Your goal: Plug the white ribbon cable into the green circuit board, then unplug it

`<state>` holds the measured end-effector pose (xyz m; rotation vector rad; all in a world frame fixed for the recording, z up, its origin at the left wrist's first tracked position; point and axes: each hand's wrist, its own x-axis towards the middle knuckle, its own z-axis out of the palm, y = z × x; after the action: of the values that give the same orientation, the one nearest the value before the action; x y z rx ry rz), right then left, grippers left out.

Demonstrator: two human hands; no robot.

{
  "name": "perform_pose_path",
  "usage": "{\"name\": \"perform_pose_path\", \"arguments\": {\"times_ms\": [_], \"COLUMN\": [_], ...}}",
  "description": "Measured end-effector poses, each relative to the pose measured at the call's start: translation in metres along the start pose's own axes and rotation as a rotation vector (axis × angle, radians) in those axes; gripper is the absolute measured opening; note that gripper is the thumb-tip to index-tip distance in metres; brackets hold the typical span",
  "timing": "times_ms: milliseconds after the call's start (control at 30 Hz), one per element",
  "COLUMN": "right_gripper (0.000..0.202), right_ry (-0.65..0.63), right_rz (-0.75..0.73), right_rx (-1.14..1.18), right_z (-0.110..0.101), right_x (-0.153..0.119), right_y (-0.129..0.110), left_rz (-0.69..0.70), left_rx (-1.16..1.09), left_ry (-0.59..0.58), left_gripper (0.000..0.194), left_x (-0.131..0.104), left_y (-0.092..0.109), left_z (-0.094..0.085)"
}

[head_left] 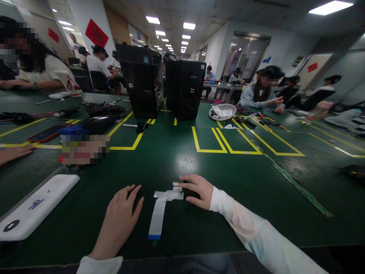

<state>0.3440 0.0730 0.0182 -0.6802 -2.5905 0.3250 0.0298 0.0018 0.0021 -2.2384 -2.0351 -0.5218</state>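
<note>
- Flat white cable [157, 217]: lies on the green table [154, 163], blue-tipped end nearest.
- Left hand [121, 213]: empty, fingers parted, just left of the cable.
- Right hand [199, 192]: thumb and fingers apart, index fingertip at the cable's far end; contact cannot be told.
- Two black computer cases [144, 83]: upright on the far side.
</note>
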Motion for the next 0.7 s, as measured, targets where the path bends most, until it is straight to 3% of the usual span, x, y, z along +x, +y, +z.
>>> {"name": "perform_pose_path", "arguments": {"times_ms": [200, 333, 433, 500, 700], "right_gripper": [0.043, 0.047, 0.060, 0.070, 0.080], "right_ry": [0.168, 0.244, 0.283, 0.326, 0.372], "right_rz": [0.407, 0.884, 1.377, 1.592, 1.802], "right_rx": [-0.292, -0.562, -0.715, -0.746, -0.837], "right_z": [-0.032, -0.062, -0.078, -0.085, -0.102], "right_x": [-0.054, -0.122, -0.169, -0.191, -0.212], "right_y": [0.056, 0.076, 0.067, 0.053, 0.024], "left_rz": [-0.015, -0.019, -0.018, -0.004, 0.034], "left_rx": [-0.018, -0.035, -0.033, -0.021, 0.013], "left_ry": [-0.007, -0.014, -0.005, 0.005, 0.046], "left_gripper": [0.059, 0.059, 0.058, 0.058, 0.056], "left_x": [-0.001, -0.001, -0.002, -0.002, -0.001], "left_y": [0.001, 0.002, 0.002, 0.002, 0.002], "left_z": [-0.002, -0.002, -0.002, -0.002, 0.001]}}
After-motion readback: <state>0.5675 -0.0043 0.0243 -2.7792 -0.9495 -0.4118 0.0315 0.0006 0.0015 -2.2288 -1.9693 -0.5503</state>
